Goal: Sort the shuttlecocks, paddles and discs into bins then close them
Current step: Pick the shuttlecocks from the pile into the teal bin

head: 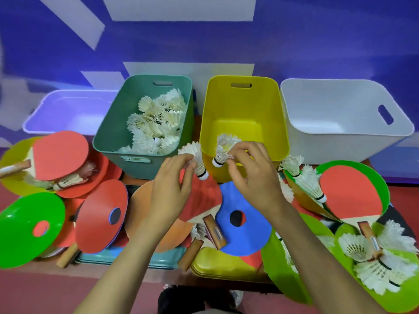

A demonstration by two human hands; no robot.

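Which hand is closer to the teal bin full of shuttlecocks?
The left hand. It pinches a shuttlecock just right of the teal bin's front corner. The right hand is farther off, pinching another shuttlecock at the yellow bin's front wall.

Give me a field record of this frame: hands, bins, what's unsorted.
left hand: pinches a shuttlecock, cork end down
right hand: pinches a second shuttlecock at the yellow bin's near rim
teal bin: holds a pile of shuttlecocks
yellow bin: nothing visible inside
white bin: nothing visible inside
unsorted: discs, paddles, loose shuttlecocks in front of bins
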